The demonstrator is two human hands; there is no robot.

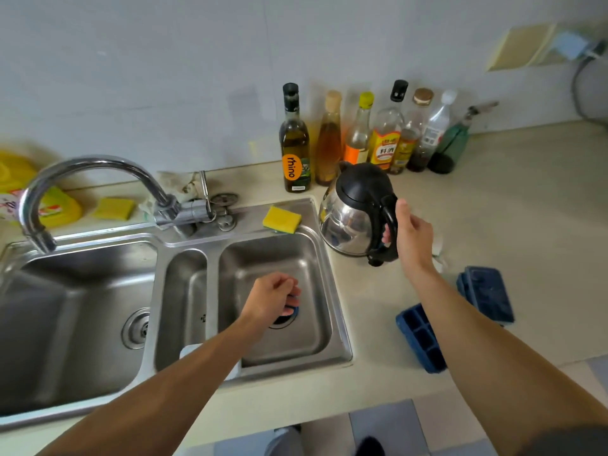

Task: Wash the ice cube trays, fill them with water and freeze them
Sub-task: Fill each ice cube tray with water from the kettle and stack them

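On the counter (pixel 510 209) right of the sink (pixel 342 324), two blue ice cube trays (near tray (pixel 416 337), far tray (pixel 490 291)) are partly hidden by the right forearm. In the basin a dark object (pixel 292 307), not identifiable, is clutched by the left hand (pixel 273 297). Farther, the kettle (pixel 355 218) handle is clasped by the right hand (pixel 411 235). Seven bottles (pixel 294 139) are lined against the wall.

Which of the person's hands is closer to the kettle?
The right. The right hand grips the kettle by its black handle. The left hand is well apart from it, down in the small sink basin, over the drain.
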